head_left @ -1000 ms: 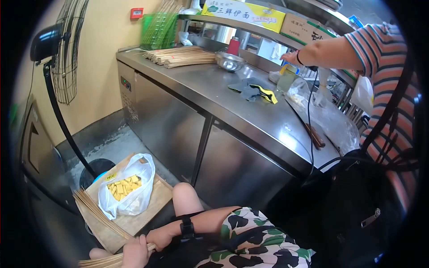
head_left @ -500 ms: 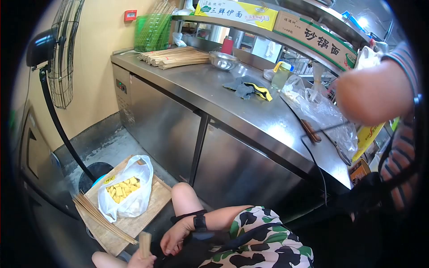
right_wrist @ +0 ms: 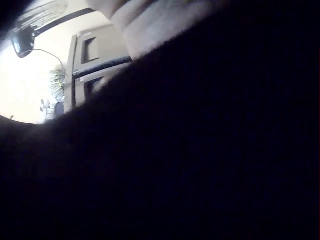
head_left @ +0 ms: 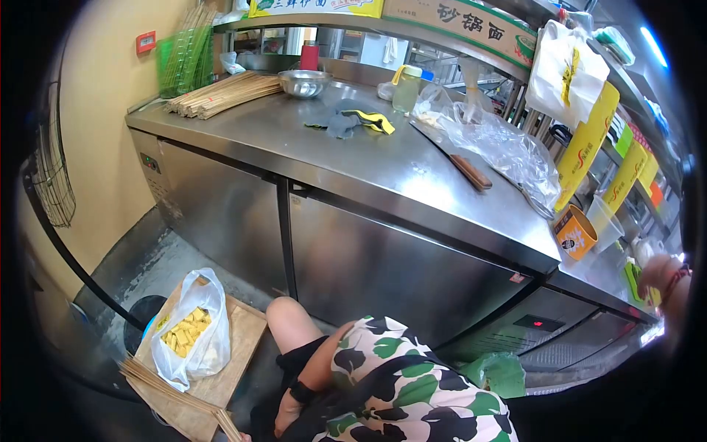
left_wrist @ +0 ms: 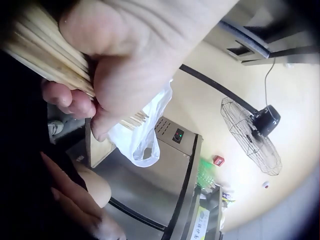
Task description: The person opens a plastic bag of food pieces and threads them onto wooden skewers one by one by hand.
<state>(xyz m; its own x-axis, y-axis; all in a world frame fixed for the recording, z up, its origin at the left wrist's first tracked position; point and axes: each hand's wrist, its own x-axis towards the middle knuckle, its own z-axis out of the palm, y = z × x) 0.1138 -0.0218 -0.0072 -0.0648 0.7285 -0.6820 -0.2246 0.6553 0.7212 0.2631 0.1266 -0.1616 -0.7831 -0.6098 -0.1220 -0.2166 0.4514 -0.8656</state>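
My left hand (left_wrist: 132,45) grips a thick bundle of bamboo skewers (left_wrist: 47,47), with fingers and thumb wrapped round it; several skewer tips stick out past the hand. In the head view only the end of that bundle (head_left: 227,425) shows at the bottom edge. My right hand (head_left: 286,416) is low by my lap, apart from the bundle; its fingers (left_wrist: 75,197) look loosely extended in the left wrist view. Dark cloth fills most of the right wrist view. More skewers (head_left: 158,384) lie along a wooden board (head_left: 247,324), beside a white plastic bag (head_left: 217,317) of yellow cut pieces (head_left: 185,331).
A steel counter (head_left: 258,140) runs ahead, with skewer bundles (head_left: 221,96), a metal bowl (head_left: 303,84), a cloth glove (head_left: 342,124), a knife (head_left: 471,173) and clear plastic bags (head_left: 508,151). A standing fan (left_wrist: 252,130) is at the left. Another person's hand (head_left: 663,276) shows at the right.
The head view has swung right. My hands, together on the skewers one second ago, are apart; the right has let go and drawn to my lap. The other person has moved off to the right.
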